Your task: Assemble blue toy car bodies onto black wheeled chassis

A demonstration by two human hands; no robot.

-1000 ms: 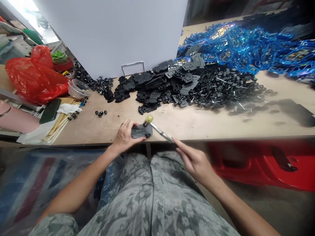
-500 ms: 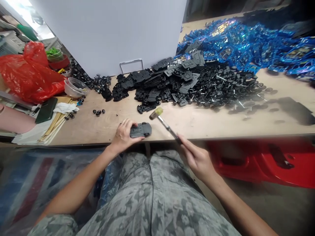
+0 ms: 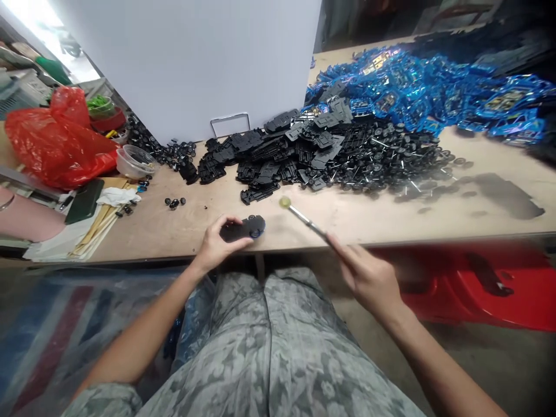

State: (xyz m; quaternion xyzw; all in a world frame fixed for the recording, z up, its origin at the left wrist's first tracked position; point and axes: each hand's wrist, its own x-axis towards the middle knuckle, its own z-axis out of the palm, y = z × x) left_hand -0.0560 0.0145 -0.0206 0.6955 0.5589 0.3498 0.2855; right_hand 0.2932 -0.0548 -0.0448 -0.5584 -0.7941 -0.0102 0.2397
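Near the table's front edge, my left hand (image 3: 217, 242) grips a toy car (image 3: 238, 230) with its dark underside up and a bit of blue showing at its right end. My right hand (image 3: 369, 275) is closed round the handle of a small hammer (image 3: 307, 221), whose yellowish head is raised to the right of the car, apart from it. Behind the car lies a heap of black chassis plates (image 3: 260, 153). Wheels on metal axles (image 3: 386, 153) are piled to the right of those plates.
Blue car shells (image 3: 417, 87) spread across the back right. On the left are a red plastic bag (image 3: 56, 142), a clear tub (image 3: 135, 162) and a dark phone-like object (image 3: 84, 201). A pale board (image 3: 195, 63) stands behind. Below the table at right is a red stool (image 3: 530, 289).
My right hand has moved right with the hammer, and the hammer head is now farther from the car. The car has tilted a little in my left hand, showing some blue.
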